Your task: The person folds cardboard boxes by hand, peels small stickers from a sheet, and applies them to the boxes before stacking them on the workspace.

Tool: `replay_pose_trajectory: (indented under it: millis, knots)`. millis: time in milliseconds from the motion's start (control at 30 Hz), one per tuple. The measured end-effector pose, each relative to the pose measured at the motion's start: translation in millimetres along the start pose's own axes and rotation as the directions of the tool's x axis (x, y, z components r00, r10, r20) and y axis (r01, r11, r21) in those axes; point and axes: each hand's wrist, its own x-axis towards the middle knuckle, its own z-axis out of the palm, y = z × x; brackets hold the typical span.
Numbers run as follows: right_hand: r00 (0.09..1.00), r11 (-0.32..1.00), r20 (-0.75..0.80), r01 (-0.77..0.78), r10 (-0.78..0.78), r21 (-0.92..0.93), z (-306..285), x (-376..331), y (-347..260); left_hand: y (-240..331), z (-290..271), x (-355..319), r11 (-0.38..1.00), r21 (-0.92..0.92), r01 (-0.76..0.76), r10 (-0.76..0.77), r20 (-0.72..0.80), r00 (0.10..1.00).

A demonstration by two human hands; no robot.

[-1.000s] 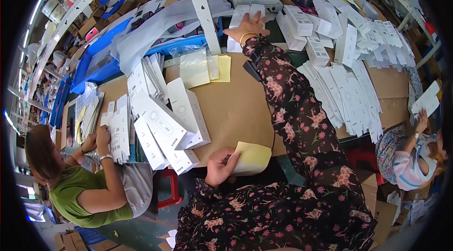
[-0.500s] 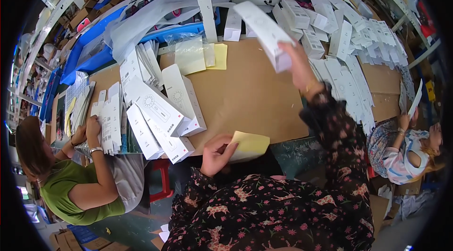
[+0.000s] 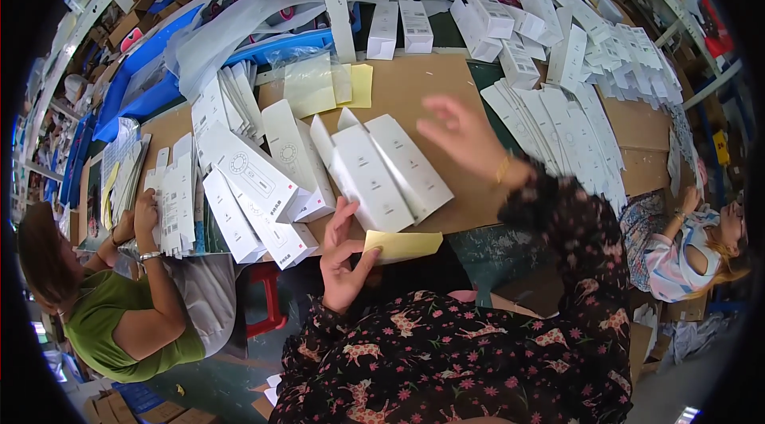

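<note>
The person's left hand point(image 3: 344, 258), palm turned inward with fingers spread and thumb out, sits low at the near edge of the counter point(image 3: 414, 85), pinching something between thumb and fingers. The right hand point(image 3: 464, 137), blurred, hangs open in the air above the middle of the counter, fingers loosely splayed, a thin gold band at the wrist. Both forearms, in dark floral sleeves, rise from the lower edge.

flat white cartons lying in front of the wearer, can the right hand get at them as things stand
Probably yes. The right hand is open and empty, hovering just above and beside the flat white cartons, with bare cardboard tabletop between and nothing covering them. The left hand holds a yellow sheet below them, out of the way.
</note>
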Motion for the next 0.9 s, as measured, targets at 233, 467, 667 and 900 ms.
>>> replay_pose_trajectory:
  millis: [233, 467, 667, 900]
  knots:
    - [0.927, 0.850, -0.368, -0.252, 0.075, -0.462, 1.7, 192.9, 90.1, -11.8, -3.3, 0.9, 0.999, -0.038, 0.024, -0.025, -0.011, 1.000]
    - [0.873, 0.800, -0.447, -0.407, 0.197, -0.442, 18.2, 235.5, 110.5, -12.3, -5.4, 0.5, 0.997, -0.054, 0.059, -0.059, -0.015, 0.998]
    - [0.798, 0.918, -0.455, -0.327, 0.395, 0.223, -23.7, 194.1, 116.1, -12.6, -4.6, -0.2, 0.992, -0.102, 0.080, -0.083, -0.026, 0.996]
    - [0.897, 0.822, -0.198, -0.250, 0.396, 0.513, -46.8, 0.6, 27.3, -15.5, -10.7, -3.7, 0.988, -0.128, 0.086, -0.088, -0.010, 0.996]
